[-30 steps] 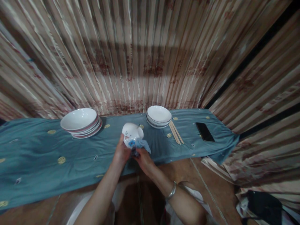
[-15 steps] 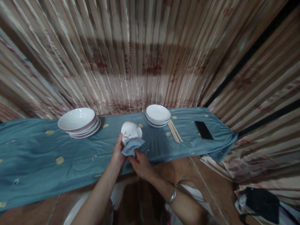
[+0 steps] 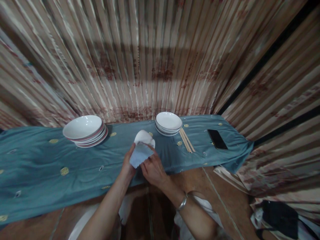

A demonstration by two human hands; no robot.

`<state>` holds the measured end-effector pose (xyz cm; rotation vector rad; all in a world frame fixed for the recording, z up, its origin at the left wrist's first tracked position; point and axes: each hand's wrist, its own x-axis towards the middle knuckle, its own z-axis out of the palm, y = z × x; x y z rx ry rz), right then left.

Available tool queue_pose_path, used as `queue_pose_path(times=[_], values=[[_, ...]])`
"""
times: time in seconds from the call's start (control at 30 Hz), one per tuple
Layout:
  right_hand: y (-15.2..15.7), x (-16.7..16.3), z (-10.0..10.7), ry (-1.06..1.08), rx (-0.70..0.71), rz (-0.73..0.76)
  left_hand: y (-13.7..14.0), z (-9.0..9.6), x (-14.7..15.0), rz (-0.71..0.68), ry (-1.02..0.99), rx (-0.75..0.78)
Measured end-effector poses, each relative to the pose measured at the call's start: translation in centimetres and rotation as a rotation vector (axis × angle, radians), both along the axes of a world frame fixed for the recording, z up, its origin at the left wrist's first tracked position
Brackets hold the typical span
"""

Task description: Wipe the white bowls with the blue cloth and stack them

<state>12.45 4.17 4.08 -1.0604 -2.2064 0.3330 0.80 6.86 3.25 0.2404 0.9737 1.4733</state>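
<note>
A small white bowl (image 3: 143,136) is held tilted over the front part of the table, its lower side hidden behind a light blue cloth (image 3: 140,156). My left hand (image 3: 128,162) grips the bowl from the left, thumb up along its side. On the right, my right hand (image 3: 153,167) has its fingers closed on the cloth and presses it to the bowl's near side. A silver bracelet (image 3: 183,202) circles my right wrist.
A stack of large white bowls and plates (image 3: 83,128) stands on the blue tablecloth (image 3: 82,170) at left. Small white plates (image 3: 169,120) are stacked behind my hands, with wooden chopsticks (image 3: 187,140) beside them. Farther right lies a black phone (image 3: 217,139). A pleated curtain (image 3: 140,66) hangs behind.
The bowl has turned and shifted slightly right, so its printed drawing no longer shows. My right hand has moved up with the cloth, which now spreads wider across the bowl.
</note>
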Motion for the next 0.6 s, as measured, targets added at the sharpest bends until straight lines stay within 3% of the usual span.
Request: queue_pose_path(times=[0.2,0.6], values=[[0.4,-0.1,-0.2,-0.102,0.075,0.045,-0.3,-0.7,-0.3,0.001,0.12,0.142],[2.0,1.3,0.6,-0.061,0.053,-0.133,-0.4,-0.9,1.3,-0.064,0.14,0.179]])
